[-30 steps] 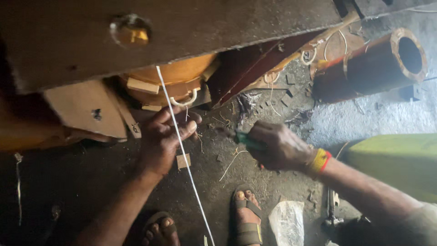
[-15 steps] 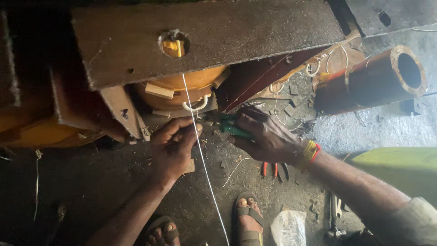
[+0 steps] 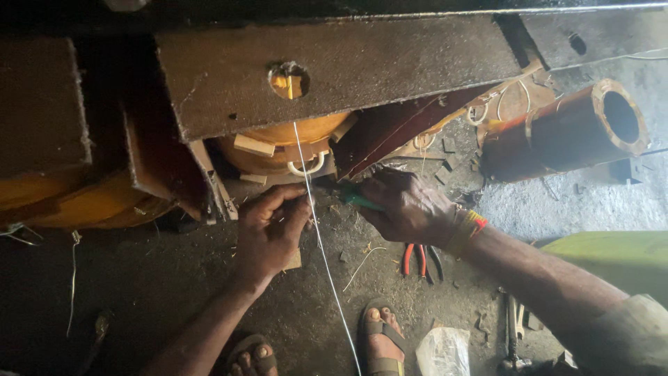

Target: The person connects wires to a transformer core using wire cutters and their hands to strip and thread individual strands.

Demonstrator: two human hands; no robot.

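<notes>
Your left hand (image 3: 268, 233): bare, no ring or band, forearm uncovered. Your right hand (image 3: 410, 207): bare, with wrist bands (image 3: 470, 226) in yellow, orange and red. Right arm ends in a pale grey-green sleeve (image 3: 630, 334). Feet: open-toed sandals (image 3: 381, 342) with dark straps.

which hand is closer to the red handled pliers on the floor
Right. The right hand, gripping a green-handled tool, sits just above the pliers. The left hand, pinching the white wire, is farther off, on the wire's other side.
</notes>
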